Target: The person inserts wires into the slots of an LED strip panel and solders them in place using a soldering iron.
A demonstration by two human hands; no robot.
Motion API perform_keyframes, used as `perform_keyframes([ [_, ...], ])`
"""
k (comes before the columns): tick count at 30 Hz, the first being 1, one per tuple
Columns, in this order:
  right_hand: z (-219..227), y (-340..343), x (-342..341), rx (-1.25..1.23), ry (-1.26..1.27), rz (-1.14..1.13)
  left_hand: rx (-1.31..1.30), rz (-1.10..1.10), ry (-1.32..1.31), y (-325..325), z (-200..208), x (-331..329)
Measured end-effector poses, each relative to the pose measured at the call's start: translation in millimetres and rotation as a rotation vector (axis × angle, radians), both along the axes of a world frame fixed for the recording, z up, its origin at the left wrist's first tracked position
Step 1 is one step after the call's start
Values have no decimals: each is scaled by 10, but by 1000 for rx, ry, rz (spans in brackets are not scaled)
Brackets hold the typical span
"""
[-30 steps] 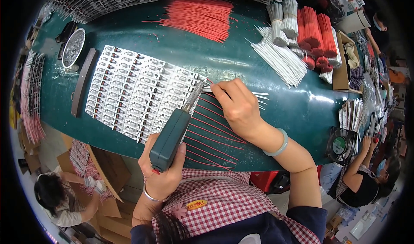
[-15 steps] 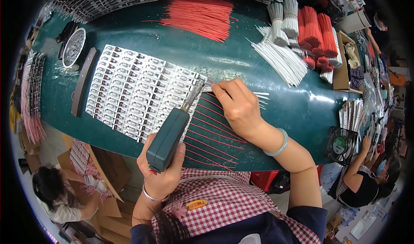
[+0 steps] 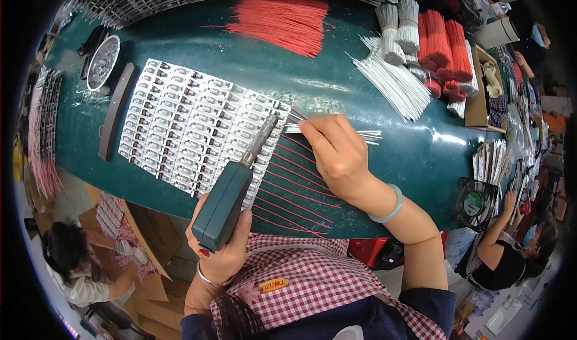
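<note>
A dark green soldering gun [image 3: 223, 206] is gripped in my left hand [image 3: 233, 253], its metal tip pointing up and right over the panel of white parts [image 3: 198, 120]. The tip lies above the panel's right-hand columns; I cannot tell whether it touches. Just off the panel's right edge, my right hand [image 3: 339, 156] pinches a few thin white wires [image 3: 371, 137], whose ends stick out on both sides of the fingers. Several red wires [image 3: 297, 189] run from that edge across the green table, some of them passing under my right hand.
A loose pile of red wires [image 3: 279, 22] lies at the back. White wires [image 3: 396, 87] and tied bundles [image 3: 443, 42] sit at the back right. On the left are a bowl [image 3: 103, 63] and a dark bar [image 3: 117, 111]. A small fan [image 3: 475, 202] stands right. Co-workers sit on both sides.
The soldering gun has drawn back down and left, its tip away from the panel's right edge. My right hand has shifted slightly right and down with the white wires.
</note>
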State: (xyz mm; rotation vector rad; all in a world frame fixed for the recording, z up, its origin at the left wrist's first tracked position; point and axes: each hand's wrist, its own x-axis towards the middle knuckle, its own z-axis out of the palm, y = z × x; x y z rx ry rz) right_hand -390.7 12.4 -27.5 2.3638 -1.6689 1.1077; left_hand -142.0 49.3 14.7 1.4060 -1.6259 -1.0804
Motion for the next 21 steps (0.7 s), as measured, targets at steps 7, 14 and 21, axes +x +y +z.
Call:
perform_keyframes([
  [7,-68,33,31,47,4,5,64,-24,-8,3,31,6],
  [14,-49,32,45,58,39,-9,1,-48,26,-14,-14,-31],
  [21,-74,18,28,41,93,11,-23,-69,-13,-28,-18,-41],
])
